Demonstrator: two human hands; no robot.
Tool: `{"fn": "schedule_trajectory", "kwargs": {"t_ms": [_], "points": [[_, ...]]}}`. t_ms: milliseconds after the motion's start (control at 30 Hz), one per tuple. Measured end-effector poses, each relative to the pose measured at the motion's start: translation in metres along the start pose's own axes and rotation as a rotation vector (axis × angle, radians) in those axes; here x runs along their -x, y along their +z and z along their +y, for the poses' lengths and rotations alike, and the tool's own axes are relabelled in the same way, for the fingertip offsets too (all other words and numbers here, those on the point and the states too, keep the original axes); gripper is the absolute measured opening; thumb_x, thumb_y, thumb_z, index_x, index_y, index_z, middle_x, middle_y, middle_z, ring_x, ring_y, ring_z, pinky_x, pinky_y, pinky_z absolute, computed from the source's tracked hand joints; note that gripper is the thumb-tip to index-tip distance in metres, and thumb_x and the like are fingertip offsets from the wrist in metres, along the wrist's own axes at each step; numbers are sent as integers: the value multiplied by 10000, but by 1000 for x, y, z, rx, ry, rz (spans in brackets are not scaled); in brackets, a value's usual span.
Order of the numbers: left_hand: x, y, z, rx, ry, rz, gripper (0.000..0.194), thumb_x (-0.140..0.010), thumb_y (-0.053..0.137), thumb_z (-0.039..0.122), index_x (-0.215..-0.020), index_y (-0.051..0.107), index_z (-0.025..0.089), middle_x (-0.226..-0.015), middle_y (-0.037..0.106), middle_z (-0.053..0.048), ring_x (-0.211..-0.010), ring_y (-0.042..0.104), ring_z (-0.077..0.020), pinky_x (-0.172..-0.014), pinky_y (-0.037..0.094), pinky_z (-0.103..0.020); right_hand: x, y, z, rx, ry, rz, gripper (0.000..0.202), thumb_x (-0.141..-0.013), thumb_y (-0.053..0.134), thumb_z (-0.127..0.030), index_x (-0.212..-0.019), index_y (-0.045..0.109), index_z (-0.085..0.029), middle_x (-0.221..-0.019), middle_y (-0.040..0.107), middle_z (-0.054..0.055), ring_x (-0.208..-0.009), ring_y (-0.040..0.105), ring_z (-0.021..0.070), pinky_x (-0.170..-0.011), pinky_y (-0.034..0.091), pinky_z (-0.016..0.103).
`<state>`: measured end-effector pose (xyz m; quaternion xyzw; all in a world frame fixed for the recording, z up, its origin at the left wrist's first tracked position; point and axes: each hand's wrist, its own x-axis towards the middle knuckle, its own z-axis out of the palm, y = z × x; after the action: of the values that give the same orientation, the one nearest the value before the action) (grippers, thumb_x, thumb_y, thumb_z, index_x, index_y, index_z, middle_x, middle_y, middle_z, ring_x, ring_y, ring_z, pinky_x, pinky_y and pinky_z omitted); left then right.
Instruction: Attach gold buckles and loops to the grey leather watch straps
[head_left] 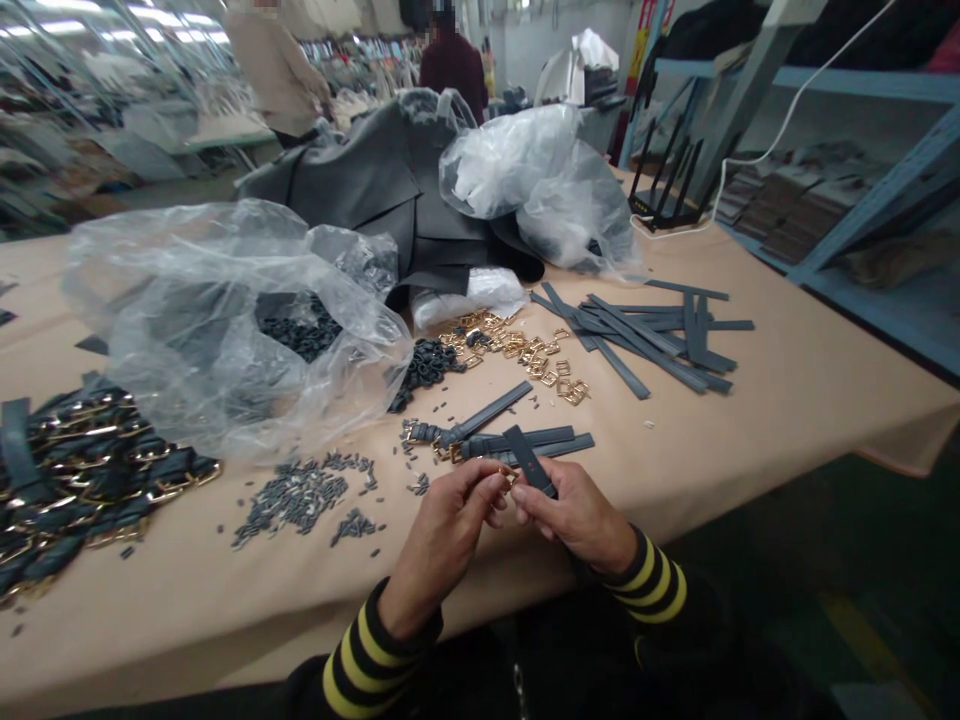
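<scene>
Between thumb and fingers, my left hand pinches a small gold buckle. A dark grey strap with small holes is gripped in my right hand, its end pointing up and away. The fingertips of both hands nearly meet at the buckle; I cannot tell whether the strap passes through it. Just beyond the hands lie several buckled straps. Loose gold buckles are scattered farther off, beside a heap of dark loops. Plain strap pieces lie crosswise to the right.
Small dark pieces are strewn left of my hands. A pile of dark straps with gold hardware lies at the far left. Clear plastic bags and dark sheets fill the back. A router stands at the back right. Two people are behind the table.
</scene>
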<state>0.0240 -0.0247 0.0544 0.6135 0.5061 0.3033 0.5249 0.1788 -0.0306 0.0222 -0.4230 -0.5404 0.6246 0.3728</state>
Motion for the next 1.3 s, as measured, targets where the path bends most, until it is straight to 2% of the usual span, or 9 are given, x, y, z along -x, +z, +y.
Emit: {"fn": "schedule_trajectory", "kwargs": {"t_ms": [133,233,300,567,700,833,933,1133,1300], "points": [[6,-2,2,-7,20,80,169,-814,503,253,-863,631,154,-691,566,-3,-578,552,-100,-566,481,-220,1,1,-1,-12,30,-5,213,-832,477,-376,-849,463,-164,-634,507,-38,-397,358,39,-365,288,159],[8,-4,7,-25,54,61,175,-810,512,247,-878,657,176,-699,567,-1,-572,561,-97,-566,490,-219,2,3,-1,-69,109,49,196,-888,345,-366,-973,380,-193,-730,533,-25,-401,364,45,-358,299,159],[8,-5,9,-24,69,33,187,-810,513,243,-904,666,194,-693,567,3,-566,565,-96,-560,497,-218,3,4,0,-58,144,52,154,-900,306,-324,-933,375,-191,-736,537,-21,-405,370,45,-366,303,158],[3,-13,12,112,-47,166,203,-750,584,256,-899,676,154,-706,587,-10,-543,576,-98,-526,499,-217,12,-7,-1,-59,19,-143,195,-858,438,-320,-905,498,-141,-728,578,12,-431,428,42,-446,344,188],[3,-18,8,340,-183,65,233,-743,608,277,-910,668,126,-589,584,1,-498,532,-77,-490,452,-187,15,-15,0,-88,27,-201,184,-847,464,-314,-892,511,-142,-717,602,18,-411,419,41,-423,337,184],[4,-11,0,598,-285,-81,235,-716,646,295,-865,656,114,-537,552,17,-438,461,-41,-437,375,-149,14,-15,1,-79,-14,-235,177,-844,475,-308,-893,525,-146,-709,601,15,-402,413,37,-394,320,172],[5,2,-5,655,-265,-121,223,-728,634,330,-806,612,123,-564,566,7,-448,459,-44,-439,359,-152,13,-9,0,-53,-45,-157,160,-841,486,-312,-849,516,-155,-720,597,11,-413,420,36,-390,324,169],[2,21,-10,612,-163,-3,214,-748,604,341,-766,482,167,-613,511,41,-484,457,-59,-450,392,-168,15,6,-5,82,-95,128,164,-827,521,-285,-952,445,-210,-736,627,11,-536,565,103,-414,376,179],[6,18,-5,347,-95,72,126,-767,567,274,-749,505,166,-664,506,34,-576,497,-90,-538,447,-210,16,6,-6,287,-187,162,103,-832,506,-251,-919,545,-212,-724,596,-3,-437,509,74,-444,409,203]]}}
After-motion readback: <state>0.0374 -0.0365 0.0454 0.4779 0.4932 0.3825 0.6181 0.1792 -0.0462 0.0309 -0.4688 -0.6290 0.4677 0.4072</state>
